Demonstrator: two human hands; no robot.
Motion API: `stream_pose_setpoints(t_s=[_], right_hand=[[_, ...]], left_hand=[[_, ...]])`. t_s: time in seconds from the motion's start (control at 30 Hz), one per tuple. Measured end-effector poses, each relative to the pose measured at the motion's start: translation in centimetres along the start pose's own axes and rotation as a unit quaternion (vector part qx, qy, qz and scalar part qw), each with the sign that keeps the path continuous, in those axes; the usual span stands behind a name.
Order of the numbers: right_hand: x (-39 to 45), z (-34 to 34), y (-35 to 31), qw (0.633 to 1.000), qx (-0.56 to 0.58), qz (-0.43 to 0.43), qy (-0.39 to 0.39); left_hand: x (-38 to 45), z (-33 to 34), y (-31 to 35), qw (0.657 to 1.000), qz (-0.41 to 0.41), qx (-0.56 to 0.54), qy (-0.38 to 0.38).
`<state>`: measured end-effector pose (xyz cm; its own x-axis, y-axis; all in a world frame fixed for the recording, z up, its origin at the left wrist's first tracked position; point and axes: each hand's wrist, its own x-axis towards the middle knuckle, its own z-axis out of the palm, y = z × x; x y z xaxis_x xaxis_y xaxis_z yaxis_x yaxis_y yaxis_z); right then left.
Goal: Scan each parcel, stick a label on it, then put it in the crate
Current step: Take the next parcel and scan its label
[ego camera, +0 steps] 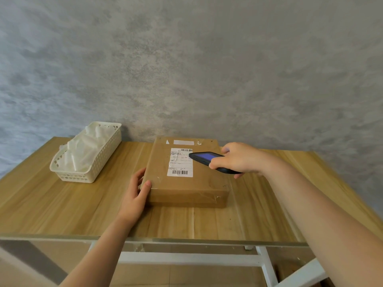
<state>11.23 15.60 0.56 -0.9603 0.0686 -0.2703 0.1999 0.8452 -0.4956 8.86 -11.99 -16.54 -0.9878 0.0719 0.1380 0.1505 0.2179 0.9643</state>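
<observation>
A white plastic basket [87, 160] of clear plastic packets sits on the wooden table [62, 204], well beyond and left of the left fingers. A flat cardboard parcel [184, 183] lies between both hands. The left hand [135, 195] grips its near-left corner, thumb on top. The right hand [238, 159] curls around a black handheld scanner [209, 160], hovering over the parcel's white shipping label [179, 162].
</observation>
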Motion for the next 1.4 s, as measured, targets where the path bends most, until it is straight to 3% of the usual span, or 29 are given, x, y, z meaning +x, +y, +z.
stream_pose_setpoints(t_s=[0.43,0.8,1.4], right_hand=[[1.8,-2.5,-0.9,0.992,-0.03,0.061,-0.102],[3.2,-3.4,-4.5,0.992,-0.014,0.073,-0.106],[2.9,-2.3,-4.9,0.99,-0.017,0.095,-0.103]], left_hand=[[0.3,-0.3,-0.6,0.999,-0.007,-0.031,-0.018],[0.7,-0.7,-0.8,0.997,-0.013,-0.076,-0.033],[1.0,-0.9,-1.1,0.997,-0.008,-0.073,-0.034]])
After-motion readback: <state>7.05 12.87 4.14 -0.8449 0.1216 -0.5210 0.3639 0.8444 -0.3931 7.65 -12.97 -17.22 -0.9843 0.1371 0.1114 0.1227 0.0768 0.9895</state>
